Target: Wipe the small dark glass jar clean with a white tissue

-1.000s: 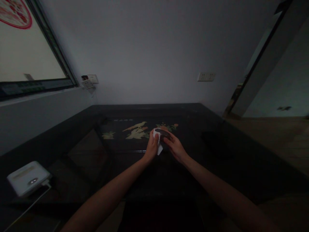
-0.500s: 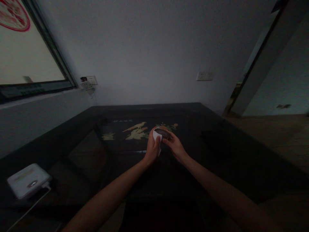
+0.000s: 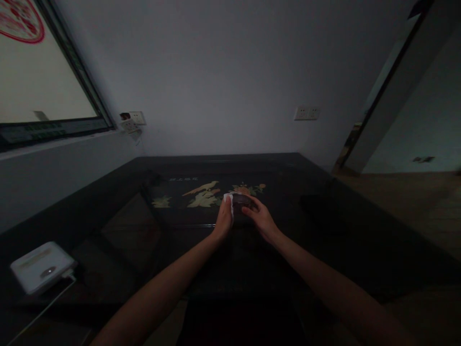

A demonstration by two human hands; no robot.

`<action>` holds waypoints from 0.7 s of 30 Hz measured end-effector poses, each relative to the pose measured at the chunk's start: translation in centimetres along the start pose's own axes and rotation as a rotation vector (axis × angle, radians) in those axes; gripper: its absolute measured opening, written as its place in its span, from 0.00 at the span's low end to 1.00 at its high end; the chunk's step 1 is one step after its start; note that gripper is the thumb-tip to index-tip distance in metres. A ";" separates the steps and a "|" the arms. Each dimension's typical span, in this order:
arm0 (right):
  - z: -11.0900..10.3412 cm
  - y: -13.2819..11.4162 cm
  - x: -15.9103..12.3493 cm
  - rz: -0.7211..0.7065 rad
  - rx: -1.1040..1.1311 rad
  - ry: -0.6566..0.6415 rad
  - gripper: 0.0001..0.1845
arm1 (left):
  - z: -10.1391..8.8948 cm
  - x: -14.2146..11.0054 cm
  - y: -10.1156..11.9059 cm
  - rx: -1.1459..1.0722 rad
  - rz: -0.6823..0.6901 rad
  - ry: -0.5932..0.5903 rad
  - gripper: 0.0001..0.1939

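Above the dark glossy table, both my hands meet around a small dark rounded object (image 3: 242, 200); the dim light hides its exact kind. My right hand (image 3: 262, 217) grips its right side, thumb in front and fingers behind. A white tissue (image 3: 228, 198) is pinched in my left hand (image 3: 224, 218), thumb on top, and pressed against the object's left edge. The fingers behind the object are mostly hidden.
A printed bird-and-flower picture (image 3: 201, 196) decorates the tabletop (image 3: 223, 166). At the left stands a white box-shaped device (image 3: 43, 266) with a white cable (image 3: 43, 310). Wall sockets (image 3: 306, 113) are on the wall behind; a window (image 3: 43, 77) is at upper left.
My left hand and the tissue have shifted slightly left along the object, and the tissue now covers less of its front. My right hand holds nearly the same place.
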State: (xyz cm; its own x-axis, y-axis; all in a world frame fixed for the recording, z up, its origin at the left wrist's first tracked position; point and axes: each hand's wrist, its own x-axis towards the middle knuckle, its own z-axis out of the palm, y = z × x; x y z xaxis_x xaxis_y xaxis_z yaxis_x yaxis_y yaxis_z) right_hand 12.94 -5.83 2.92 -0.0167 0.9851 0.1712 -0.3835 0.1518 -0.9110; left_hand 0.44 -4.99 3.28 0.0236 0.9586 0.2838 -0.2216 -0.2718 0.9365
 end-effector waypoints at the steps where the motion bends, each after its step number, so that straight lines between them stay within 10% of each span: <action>1: 0.0 0.2 0.1 -0.009 0.009 0.011 0.27 | 0.0 -0.2 -0.1 0.085 0.079 0.010 0.31; 10: 0.3 0.1 -0.1 -0.006 0.060 0.008 0.21 | 0.3 -0.9 0.1 0.462 0.466 -0.067 0.28; 21: 0.1 -0.1 -0.2 -0.047 -0.044 0.039 0.30 | -0.1 0.5 0.2 -0.115 -0.219 0.000 0.34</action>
State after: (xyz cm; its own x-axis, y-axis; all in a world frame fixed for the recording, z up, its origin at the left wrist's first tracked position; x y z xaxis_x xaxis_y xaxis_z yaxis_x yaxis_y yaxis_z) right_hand 12.89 -6.02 3.00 0.0370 0.9790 0.2002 -0.3424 0.2007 -0.9179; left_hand 0.34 -4.57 3.54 0.0838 0.9935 0.0766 -0.3211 -0.0458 0.9459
